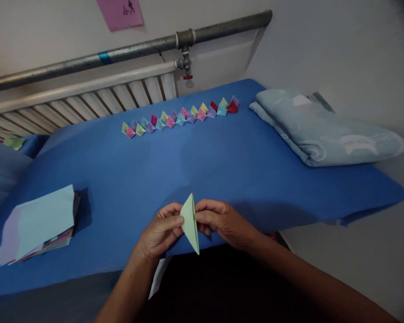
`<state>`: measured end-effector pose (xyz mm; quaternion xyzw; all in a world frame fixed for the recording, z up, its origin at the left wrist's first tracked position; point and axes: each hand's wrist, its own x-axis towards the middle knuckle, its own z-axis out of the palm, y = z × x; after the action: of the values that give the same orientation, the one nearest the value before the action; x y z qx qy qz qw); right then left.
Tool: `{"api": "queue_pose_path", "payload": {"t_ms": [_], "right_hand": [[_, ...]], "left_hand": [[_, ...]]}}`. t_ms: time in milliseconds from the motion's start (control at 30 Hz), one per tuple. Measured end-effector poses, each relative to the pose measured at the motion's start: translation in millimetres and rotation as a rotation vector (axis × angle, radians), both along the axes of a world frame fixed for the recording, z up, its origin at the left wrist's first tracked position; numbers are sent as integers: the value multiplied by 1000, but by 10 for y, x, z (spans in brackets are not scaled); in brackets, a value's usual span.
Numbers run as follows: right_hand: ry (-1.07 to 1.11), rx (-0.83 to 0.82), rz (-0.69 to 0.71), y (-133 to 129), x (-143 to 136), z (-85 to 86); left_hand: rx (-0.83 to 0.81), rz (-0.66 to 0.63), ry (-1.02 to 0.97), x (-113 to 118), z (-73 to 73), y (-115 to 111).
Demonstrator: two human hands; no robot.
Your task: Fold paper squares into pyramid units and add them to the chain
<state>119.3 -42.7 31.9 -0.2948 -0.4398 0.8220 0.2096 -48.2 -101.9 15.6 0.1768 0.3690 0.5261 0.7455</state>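
A folded light green paper [190,223], pointed at its top and bottom, is held upright between my two hands near the front edge of the blue-covered table [128,179]. My left hand [161,229] pinches its left side, with the thumb on the front face. On the other side, my right hand [222,220] has thumb and forefinger closed on the paper's right edge. The fingers behind the paper are partly hidden. Several small folded paper boats [181,119] in mixed colours stand in two close rows at the back of the table.
A stack of coloured paper sheets [47,220] lies at the left. A folded pale blue-green blanket [330,130] rests at the back right. Behind the table are a white radiator [107,98], a metal pipe [138,48] and a wall.
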Motion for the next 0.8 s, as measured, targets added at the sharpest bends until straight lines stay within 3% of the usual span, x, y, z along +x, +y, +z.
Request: {"api": "queue_pose_path", "payload": {"t_ms": [267, 433, 533, 667, 800], "right_hand": [[-198, 125, 9, 26, 20, 91], [-177, 137, 37, 1, -10, 10], [-185, 239, -53, 3, -27, -57], [-271, 417, -199, 53, -43, -89], [-350, 647, -293, 100, -94, -75]], "left_hand": [[-33, 38, 274, -39, 34, -4], [-24, 17, 421, -23, 109, 26], [-22, 99, 483, 13, 124, 50], [4, 361, 735, 111, 154, 21], [228, 353, 1095, 226, 217, -35]]}}
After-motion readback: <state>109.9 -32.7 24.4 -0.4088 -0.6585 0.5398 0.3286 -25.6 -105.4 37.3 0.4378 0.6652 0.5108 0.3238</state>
